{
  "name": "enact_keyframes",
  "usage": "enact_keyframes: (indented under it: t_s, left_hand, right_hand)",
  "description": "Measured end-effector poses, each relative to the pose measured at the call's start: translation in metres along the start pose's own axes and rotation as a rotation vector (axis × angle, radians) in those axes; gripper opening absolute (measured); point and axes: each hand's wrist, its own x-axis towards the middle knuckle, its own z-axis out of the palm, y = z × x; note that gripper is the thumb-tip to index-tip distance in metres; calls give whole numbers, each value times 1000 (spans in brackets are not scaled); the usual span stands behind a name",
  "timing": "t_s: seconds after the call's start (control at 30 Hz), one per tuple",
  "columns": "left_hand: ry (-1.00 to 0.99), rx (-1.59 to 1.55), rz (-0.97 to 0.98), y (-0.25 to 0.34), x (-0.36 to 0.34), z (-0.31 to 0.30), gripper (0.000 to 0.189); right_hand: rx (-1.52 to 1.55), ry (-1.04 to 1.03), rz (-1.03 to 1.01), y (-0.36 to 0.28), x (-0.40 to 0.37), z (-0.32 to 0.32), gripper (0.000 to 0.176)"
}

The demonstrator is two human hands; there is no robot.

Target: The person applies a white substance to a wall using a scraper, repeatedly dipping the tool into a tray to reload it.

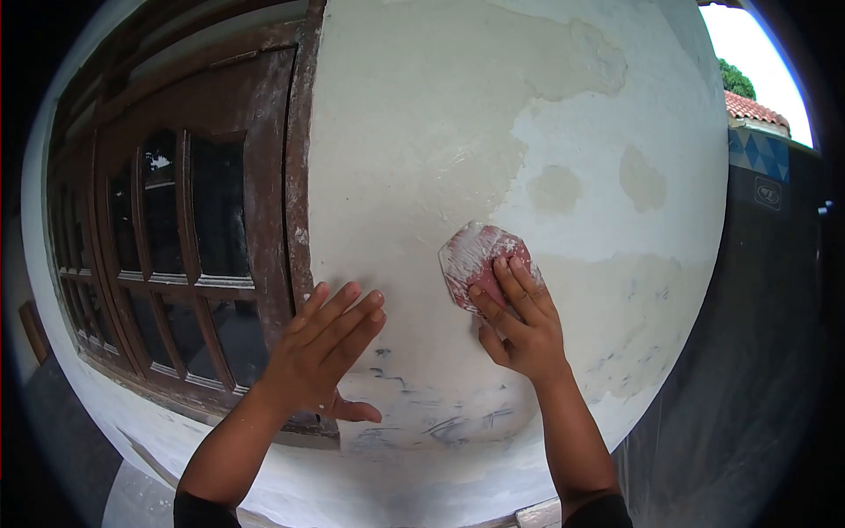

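Red plate point(468, 255) gripped by right fingers point(518, 289), left fingers point(359, 336) splayed near frame edge point(299, 220), wall space point(409, 299) between.

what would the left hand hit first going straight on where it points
Most likely the pale wall; depth is unclear, so the left hand may already be touching it.

Brown wooden window point(182, 202), dark panes point(220, 211), left; red-tiled roof point(753, 108), green tree point(736, 79), bright sky point(764, 62) upper right.
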Motion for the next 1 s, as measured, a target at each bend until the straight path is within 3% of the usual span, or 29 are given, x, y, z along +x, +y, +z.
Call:
enact_keyframes:
  t_s: [0.17,0.3,0.5,0.67,0.87,1.0]
  left_hand:
    - [15,12,2,-4,-5,-7,104]
    - [16,16,9,0,0,-7,104]
    - [29,-27,14,2,-8,-14,102]
    - [8,-2,25,5,3,-9,103]
    - [-3,-47,18,7,-11,-10,104]
    - [-26,-24,30,8,0,-4,105]
  right_hand:
    - [13,99,9,-1,-5,-3,44]
    - [2,14,-8,2,17,-1,45]
    - [-22,137,62,9,-21,-4,45]
    - [-39,100,5,10,22,-4,42]
    - [-8,153,53,20,-18,-7,42]
    - [29,119,26,11,18,-5,43]
